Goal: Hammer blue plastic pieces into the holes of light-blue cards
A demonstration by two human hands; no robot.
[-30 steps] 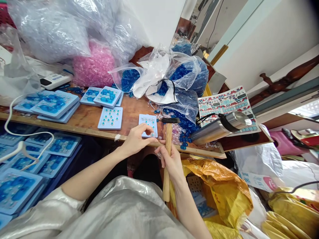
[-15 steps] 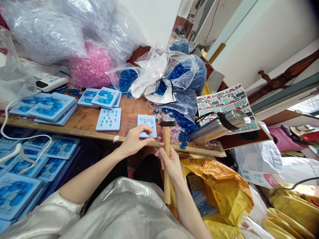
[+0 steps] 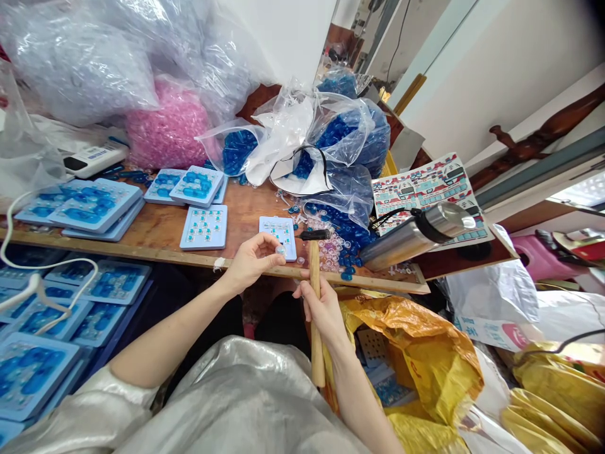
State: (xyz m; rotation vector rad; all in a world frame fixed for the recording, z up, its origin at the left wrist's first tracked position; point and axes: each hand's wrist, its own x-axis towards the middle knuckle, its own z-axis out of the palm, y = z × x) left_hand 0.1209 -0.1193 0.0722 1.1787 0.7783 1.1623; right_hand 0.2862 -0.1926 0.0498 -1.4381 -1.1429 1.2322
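My left hand (image 3: 253,260) pinches a small clear bead at its fingertips, just in front of a pale blue tray (image 3: 278,235) that lies at the bench's near edge. My right hand (image 3: 322,310) is wrapped round the wooden handle of a small hammer (image 3: 314,285). The hammer's dark head sits just right of the tray, above a scatter of loose blue and clear beads (image 3: 341,249). A second pale blue tray (image 3: 205,227) lies further left on the wooden bench (image 3: 165,236).
Clear bags of blue beads (image 3: 340,139) and a bag of pink beads (image 3: 167,129) crowd the back of the bench. A steel flask (image 3: 416,233) lies on a printed sheet at the right. Stacked filled trays (image 3: 89,208) sit left, more below. Yellow sacks (image 3: 425,366) fill the floor at right.
My left hand has lifted slightly off the tray's corner and drawn back left with the bead in its pinch. The hammer has stayed almost still.
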